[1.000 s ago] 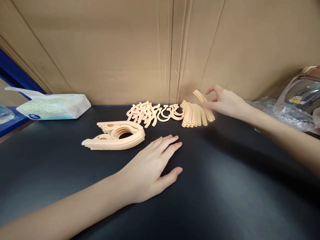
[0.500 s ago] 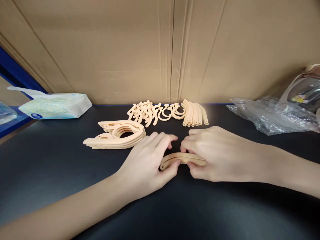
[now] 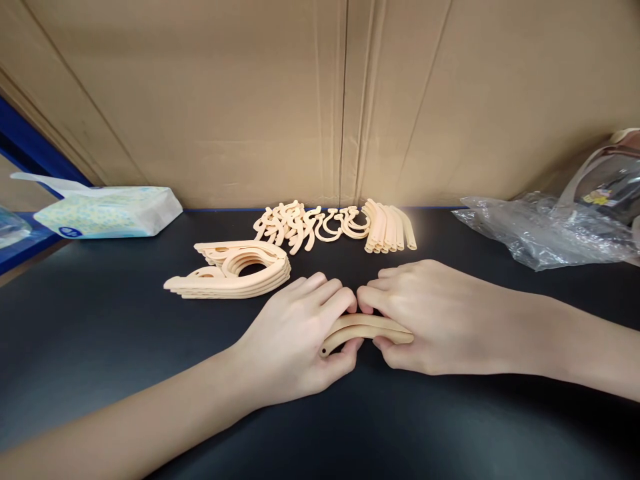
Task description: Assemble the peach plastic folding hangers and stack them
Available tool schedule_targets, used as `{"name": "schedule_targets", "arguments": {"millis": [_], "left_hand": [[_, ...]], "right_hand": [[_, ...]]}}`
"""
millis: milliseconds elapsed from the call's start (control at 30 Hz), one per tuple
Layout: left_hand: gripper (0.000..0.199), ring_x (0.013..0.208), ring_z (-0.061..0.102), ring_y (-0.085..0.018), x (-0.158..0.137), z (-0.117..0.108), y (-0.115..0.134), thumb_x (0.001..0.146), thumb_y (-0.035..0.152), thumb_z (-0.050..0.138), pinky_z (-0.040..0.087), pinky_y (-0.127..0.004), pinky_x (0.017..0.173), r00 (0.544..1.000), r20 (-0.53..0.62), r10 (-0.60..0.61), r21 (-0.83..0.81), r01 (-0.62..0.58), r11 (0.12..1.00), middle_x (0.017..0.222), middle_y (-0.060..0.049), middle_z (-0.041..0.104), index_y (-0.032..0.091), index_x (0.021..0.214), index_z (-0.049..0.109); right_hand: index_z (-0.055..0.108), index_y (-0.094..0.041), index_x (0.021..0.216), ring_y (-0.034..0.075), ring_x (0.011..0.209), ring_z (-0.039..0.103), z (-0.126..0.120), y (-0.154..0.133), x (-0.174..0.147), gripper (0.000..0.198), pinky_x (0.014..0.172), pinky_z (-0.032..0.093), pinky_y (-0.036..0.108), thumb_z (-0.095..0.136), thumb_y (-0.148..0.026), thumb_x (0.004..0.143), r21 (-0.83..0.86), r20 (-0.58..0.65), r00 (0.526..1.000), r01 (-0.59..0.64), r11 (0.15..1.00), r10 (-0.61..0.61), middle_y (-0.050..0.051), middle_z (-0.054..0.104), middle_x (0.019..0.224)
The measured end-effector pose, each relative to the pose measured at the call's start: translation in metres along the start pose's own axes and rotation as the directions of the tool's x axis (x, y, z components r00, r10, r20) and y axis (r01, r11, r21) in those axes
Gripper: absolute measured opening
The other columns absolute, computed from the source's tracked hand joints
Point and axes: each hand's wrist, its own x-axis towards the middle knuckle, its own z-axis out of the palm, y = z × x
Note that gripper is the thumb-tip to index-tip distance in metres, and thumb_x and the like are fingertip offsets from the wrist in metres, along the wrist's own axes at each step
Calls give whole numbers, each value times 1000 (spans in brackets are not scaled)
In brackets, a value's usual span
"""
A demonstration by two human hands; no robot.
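Note:
Between my two hands is a curved beige hanger arm [image 3: 367,329], with a small round hole at its left end. My left hand [image 3: 305,333] pinches its left part, thumb below and index finger above. My right hand [image 3: 420,317] is closed around its right part, covering that end. A lengthwise groove or seam runs along the piece; I cannot tell whether it is one part or two laid together. Behind my left hand lies a stack of beige hanger bodies [image 3: 220,291]. Farther back are a pile of small curved pieces [image 3: 285,225], hanger hooks [image 3: 327,233] and loose hanger arms [image 3: 385,228].
A pack of tissues [image 3: 110,212] lies at the back left of the black table [image 3: 100,373]. Crumpled clear plastic [image 3: 545,230] and a transparent bag [image 3: 615,180] are at the right. A cardboard wall [image 3: 225,100] closes off the back.
My left index finger, stretched out before, has bent down onto the hanger arm. Both hands and the piece have shifted slightly toward me, and the piece has tilted, showing more of its face.

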Motion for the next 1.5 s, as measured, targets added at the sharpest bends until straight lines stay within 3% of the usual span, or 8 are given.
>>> {"name": "schedule_targets", "arguments": {"millis": [867, 1167, 1300, 1400, 1500], "left_hand": [[13, 66, 43, -18, 0, 0, 0, 77, 28, 53, 31, -31, 55, 999, 29, 32, -25, -32, 999, 72, -1, 49, 20, 74, 43], [14, 69, 47, -19, 0, -3, 1, 77, 32, 56, 35, -32, 58, 999, 47, -2, -35, 4, 999, 76, -2, 53, 19, 80, 51], [28, 79, 53, -21, -1, -4, 0, 82, 40, 58, 43, -36, 67, 999, 50, -15, -75, 19, 997, 93, -5, 60, 17, 98, 58], [46, 103, 57, -25, -3, -1, -2, 84, 47, 59, 46, -40, 86, 999, 40, -18, -93, 22, 995, 122, -10, 59, 16, 118, 55], [57, 120, 53, -28, -6, 3, -3, 84, 52, 59, 43, -43, 98, 999, 28, -28, -85, 30, 996, 136, -13, 54, 16, 127, 52]], "right_hand": [[47, -20, 69, 11, 53, 50, -3, 5, 0, 15, 50, 24, 25, 53, -28, 80, 148, 102, 995, -30, 989, 15, -3, 59, 63], [49, -21, 71, 11, 54, 52, -7, 9, -2, 23, 52, 29, 25, 52, -39, 85, 194, 149, 988, -72, 978, 43, -4, 62, 65], [54, -22, 78, 12, 56, 54, -14, 16, 2, 30, 53, 31, 24, 52, -51, 86, 246, 161, 985, -102, 964, 63, -4, 63, 67], [56, -21, 78, 11, 60, 54, -18, 26, 5, 22, 54, 33, 23, 51, -40, 88, 243, 127, 988, -122, 962, 93, -4, 63, 70], [58, -21, 76, 11, 59, 51, -18, 39, 8, 18, 56, 32, 23, 47, -30, 88, 176, 4, 987, -162, 971, 164, -3, 61, 69]]}}
